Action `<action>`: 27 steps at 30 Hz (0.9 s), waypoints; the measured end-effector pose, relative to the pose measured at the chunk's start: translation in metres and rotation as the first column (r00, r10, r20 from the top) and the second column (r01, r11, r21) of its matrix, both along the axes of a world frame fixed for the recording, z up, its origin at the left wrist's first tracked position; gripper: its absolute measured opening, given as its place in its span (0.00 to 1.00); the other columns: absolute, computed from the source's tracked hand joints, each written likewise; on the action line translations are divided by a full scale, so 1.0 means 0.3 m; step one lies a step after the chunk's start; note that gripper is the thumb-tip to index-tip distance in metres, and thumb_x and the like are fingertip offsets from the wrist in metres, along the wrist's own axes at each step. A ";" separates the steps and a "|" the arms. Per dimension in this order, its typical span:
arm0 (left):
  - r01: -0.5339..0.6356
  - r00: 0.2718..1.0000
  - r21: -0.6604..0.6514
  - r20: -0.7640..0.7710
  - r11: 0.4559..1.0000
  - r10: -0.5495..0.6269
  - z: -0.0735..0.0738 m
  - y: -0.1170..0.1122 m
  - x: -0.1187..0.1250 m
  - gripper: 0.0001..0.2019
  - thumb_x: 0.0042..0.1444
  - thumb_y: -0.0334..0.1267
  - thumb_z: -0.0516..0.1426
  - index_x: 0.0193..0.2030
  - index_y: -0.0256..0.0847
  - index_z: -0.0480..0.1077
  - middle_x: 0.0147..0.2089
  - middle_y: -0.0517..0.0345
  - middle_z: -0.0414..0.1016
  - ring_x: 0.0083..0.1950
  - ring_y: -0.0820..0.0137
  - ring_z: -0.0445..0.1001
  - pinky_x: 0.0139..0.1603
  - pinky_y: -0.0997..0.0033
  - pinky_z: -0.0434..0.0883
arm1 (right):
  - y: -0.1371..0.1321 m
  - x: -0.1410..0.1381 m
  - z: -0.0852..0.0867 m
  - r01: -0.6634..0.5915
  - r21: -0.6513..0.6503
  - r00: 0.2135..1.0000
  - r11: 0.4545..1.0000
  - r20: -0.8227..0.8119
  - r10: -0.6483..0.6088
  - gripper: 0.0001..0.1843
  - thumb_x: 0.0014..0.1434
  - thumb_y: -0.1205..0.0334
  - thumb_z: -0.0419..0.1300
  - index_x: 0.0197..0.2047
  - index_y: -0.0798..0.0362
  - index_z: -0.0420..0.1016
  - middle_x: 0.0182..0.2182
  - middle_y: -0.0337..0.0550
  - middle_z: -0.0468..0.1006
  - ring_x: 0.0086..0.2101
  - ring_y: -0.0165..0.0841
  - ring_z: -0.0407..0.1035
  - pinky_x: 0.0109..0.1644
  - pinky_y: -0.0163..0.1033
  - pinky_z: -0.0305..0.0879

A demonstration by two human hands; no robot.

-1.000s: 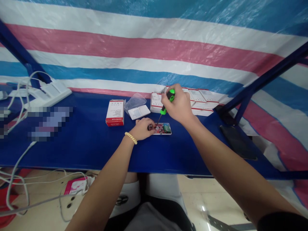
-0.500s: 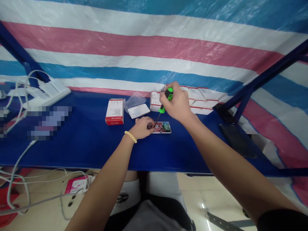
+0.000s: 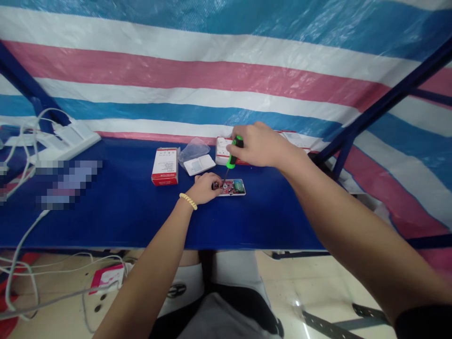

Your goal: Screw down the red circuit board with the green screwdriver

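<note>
Screwdriver [image 3: 231, 157] work on an opened switch [image 3: 231, 187] fills the middle of the blue bench [image 3: 116, 207], and everything else sits around that grip. Largest nearby is the striped tarp [image 3: 197, 75] hanging well beyond the hands, then the bench itself under them. Off to the left of the grip, well apart, lie a white socket strip [image 3: 67, 139] and loose cables [image 3: 24, 235]. Nearer, just left of the gripped tool, stand a red-and-white box [image 3: 165, 165] and a white cover [image 3: 199, 164] lying on a clear bag [image 3: 192, 148]; behind the right hand [image 3: 259, 143] a row of more boxes [image 3: 222, 150] is partly hidden. That right hand is closed round the green handle, with the shaft slanting down and left so the tip meets the red board inside the switch. The left hand [image 3: 205, 187] rests on the bench with its fingers curled against the switch's left end, pinning it; whether they truly clamp it or only press on it I cannot tell. Risk, as I judge it: the tool is tilted, not upright, so the tip could skid out of the screw head and scrape the board or jab the left fingertips, which lie just beside the tip. A light hold could also let the switch slide on the smooth bench
</note>
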State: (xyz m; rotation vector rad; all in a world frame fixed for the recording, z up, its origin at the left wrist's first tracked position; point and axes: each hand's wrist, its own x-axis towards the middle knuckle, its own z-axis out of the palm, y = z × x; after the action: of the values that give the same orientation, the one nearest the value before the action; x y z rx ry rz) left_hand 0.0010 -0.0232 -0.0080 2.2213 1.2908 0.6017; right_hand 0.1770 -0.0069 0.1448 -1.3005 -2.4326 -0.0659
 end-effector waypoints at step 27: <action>-0.002 0.994 0.045 -0.106 0.999 0.007 0.002 -0.012 -0.008 0.30 0.46 0.47 0.65 0.55 0.39 0.68 0.55 0.48 0.72 0.59 0.50 0.68 0.58 0.50 0.61 | -0.063 -0.069 0.169 0.214 -0.389 0.902 0.896 0.431 -0.029 0.28 0.62 0.51 0.50 0.60 0.56 0.67 0.43 0.54 0.79 0.36 0.41 0.73 0.38 0.42 0.62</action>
State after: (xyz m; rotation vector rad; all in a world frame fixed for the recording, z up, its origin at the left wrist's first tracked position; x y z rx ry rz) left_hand -0.0013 -0.0268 -0.0073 2.3152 1.3473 0.5256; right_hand 0.1565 -0.0259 0.1954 -1.7926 -2.8268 0.1915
